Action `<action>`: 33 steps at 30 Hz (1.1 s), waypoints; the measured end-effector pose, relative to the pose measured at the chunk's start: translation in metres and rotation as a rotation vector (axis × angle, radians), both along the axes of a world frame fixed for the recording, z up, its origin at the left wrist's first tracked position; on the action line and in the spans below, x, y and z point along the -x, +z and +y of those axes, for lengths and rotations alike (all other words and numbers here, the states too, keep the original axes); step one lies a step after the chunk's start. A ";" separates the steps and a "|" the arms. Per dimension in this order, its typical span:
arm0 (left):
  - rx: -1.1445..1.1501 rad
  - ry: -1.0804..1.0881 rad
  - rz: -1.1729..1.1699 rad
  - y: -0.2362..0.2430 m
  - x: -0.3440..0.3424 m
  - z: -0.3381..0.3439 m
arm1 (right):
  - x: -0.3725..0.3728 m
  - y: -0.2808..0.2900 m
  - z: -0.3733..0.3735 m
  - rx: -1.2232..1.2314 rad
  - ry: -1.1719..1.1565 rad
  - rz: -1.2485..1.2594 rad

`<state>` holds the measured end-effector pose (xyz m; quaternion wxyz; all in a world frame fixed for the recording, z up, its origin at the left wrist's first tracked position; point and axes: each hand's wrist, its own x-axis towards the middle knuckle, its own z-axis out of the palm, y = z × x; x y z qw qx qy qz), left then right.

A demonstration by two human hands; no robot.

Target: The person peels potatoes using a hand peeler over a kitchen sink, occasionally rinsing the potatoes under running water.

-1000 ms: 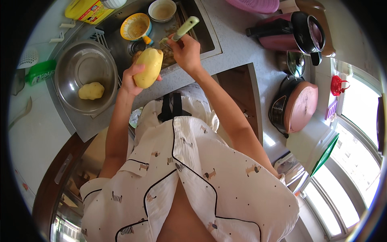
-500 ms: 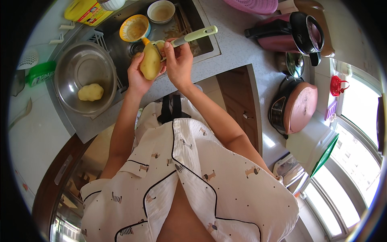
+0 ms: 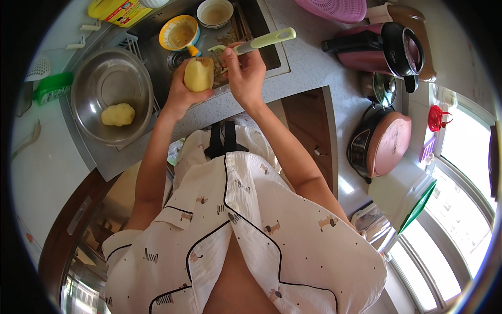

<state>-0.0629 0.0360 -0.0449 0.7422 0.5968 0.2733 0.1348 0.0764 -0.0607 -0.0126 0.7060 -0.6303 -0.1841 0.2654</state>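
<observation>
My left hand is wrapped around a mostly peeled yellow potato above the near edge of the sink. Some brownish skin shows at the potato's far end. Just to the right, my right hand grips a peeler with a pale green and grey handle pointing up to the right. The peeler's head is apart from the potato, over the sink. On the left, a steel basin holds another peeled potato.
In the sink stand an orange-rimmed bowl with a handle and a white bowl; peelings lie beside them. A maroon kettle, a lidded pot and a pink colander occupy the right counter. A green bottle stands left.
The peeler has come away from the potato, moving right with my right hand. My left hand has turned the potato, so its far end now shows.
</observation>
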 end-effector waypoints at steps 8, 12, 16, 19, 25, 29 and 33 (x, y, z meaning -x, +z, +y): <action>-0.288 0.136 0.000 0.000 -0.005 -0.002 | 0.014 0.007 0.004 -0.006 0.082 -0.266; -0.353 0.189 0.052 -0.007 0.000 -0.006 | 0.003 -0.007 0.013 0.039 0.117 -0.536; -0.426 0.213 0.008 -0.002 0.004 -0.007 | -0.030 -0.042 0.015 0.278 0.109 -0.610; -0.520 0.214 0.021 0.005 0.002 0.000 | -0.021 -0.025 0.012 0.199 0.121 -0.494; -0.692 0.248 0.110 0.005 0.003 0.004 | 0.017 0.008 0.010 -0.063 0.158 -0.179; -0.717 0.274 0.095 0.006 0.001 0.000 | 0.019 0.009 0.013 -0.026 0.149 -0.300; -0.739 0.268 0.104 0.007 0.000 -0.001 | -0.010 -0.022 0.017 0.196 0.083 -0.527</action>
